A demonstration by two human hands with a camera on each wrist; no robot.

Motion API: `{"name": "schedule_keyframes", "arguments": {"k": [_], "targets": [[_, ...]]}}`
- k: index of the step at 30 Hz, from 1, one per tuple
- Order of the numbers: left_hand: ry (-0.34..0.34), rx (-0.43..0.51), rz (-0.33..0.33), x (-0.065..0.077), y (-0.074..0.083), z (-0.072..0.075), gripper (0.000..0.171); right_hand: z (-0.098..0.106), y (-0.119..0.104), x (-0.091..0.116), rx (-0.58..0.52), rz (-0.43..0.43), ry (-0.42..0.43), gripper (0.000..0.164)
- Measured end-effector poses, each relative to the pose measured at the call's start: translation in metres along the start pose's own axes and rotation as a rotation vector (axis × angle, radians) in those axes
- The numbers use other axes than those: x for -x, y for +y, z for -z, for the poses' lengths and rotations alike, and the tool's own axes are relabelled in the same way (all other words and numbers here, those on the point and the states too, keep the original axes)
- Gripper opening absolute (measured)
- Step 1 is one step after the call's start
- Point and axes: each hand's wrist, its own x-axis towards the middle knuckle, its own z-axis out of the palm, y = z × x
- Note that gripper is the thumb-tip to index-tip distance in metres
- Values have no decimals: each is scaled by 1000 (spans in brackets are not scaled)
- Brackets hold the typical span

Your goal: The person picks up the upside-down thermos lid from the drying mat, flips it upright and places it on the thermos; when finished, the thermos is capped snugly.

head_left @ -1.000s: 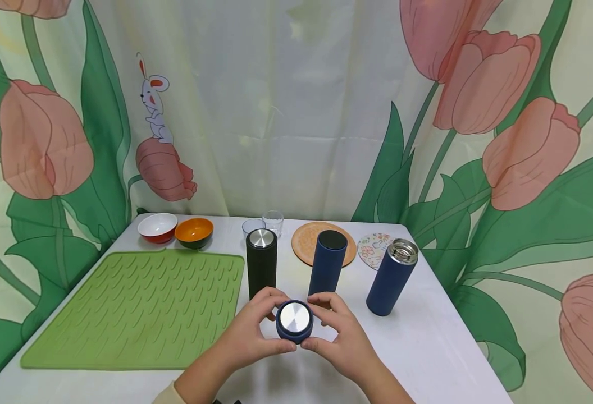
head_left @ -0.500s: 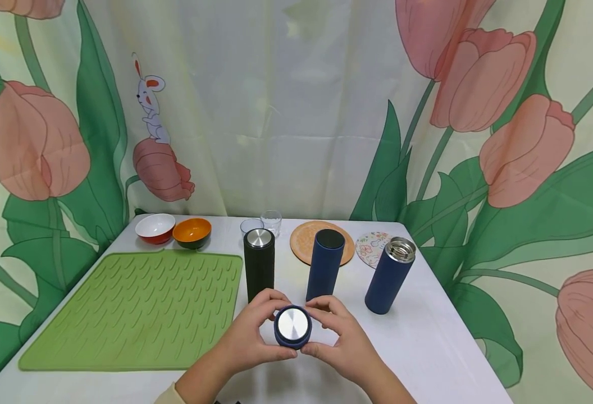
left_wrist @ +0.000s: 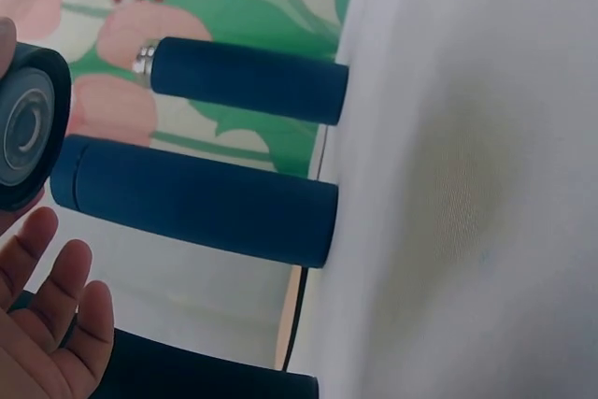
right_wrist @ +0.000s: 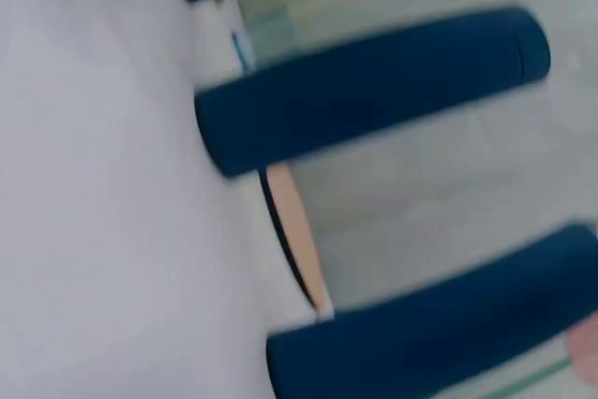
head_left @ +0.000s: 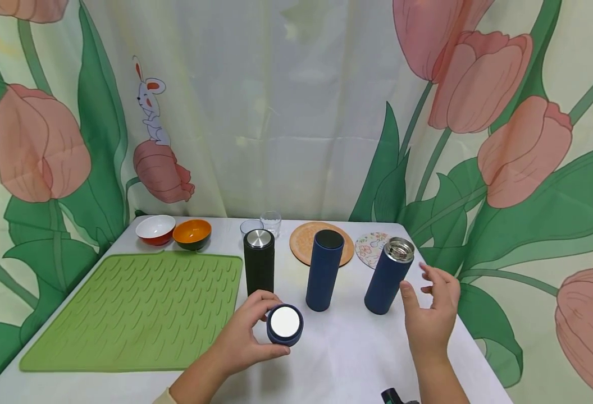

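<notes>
My left hand (head_left: 246, 339) pinches a blue thermos lid (head_left: 284, 323) by its side, above the table, silver top toward the head camera. In the left wrist view the inner side of the lid (left_wrist: 26, 128) shows. My right hand (head_left: 434, 314) is raised just right of a blue thermos (head_left: 386, 280) whose steel mouth is uncovered. It looks apart from the bottle, with thumb and fingers spread and holding nothing. A second blue thermos (head_left: 323, 278), with a dark top, stands between the hands. Behind the left hand stands a black thermos (head_left: 259, 264) with a silver top.
A green drying mat (head_left: 135, 308) covers the table's left side. At the back are a red-and-white bowl (head_left: 156, 229), an orange bowl (head_left: 192, 233), two clear glasses (head_left: 271, 221), a round wooden board (head_left: 301, 241) and a patterned round mat (head_left: 369, 247). A small black object (head_left: 391, 396) shows at the bottom edge.
My right hand has let go of the lid and moved right and up, beside the uncovered blue thermos. My left hand keeps the lid, now slightly further left.
</notes>
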Motion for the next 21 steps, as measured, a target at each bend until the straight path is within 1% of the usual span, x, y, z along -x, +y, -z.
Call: {"name": "schedule_keyframes", "arguments": {"k": [2,5,6,8,10,12,14,17,19,21], "targets": [[5,-6,8,1,-1,1,59,1,10,-6,68,-150,-65,71],[-4,-14,35,3,-2,1,58,-2,23,-14,163,-368,-241,97],[-9,-14,43,3,-2,1,58,-4,27,-17,182,-423,-307,102],[-19,-10,64,4,-2,1,58,-7,34,-20,219,-506,-428,109],[-24,-3,87,5,-1,1,59,-11,40,-23,242,-546,-514,110],[-23,5,102,6,-1,1,60,-14,46,-24,242,-548,-551,105],[-20,11,102,7,-1,1,60,-15,52,-24,233,-540,-542,97],[-21,9,77,7,-2,0,60,-15,57,-25,223,-536,-501,85],[-26,11,65,6,-2,0,61,-14,59,-26,219,-548,-488,83],[-28,12,56,5,-2,0,61,-14,59,-27,221,-555,-503,83]]}}
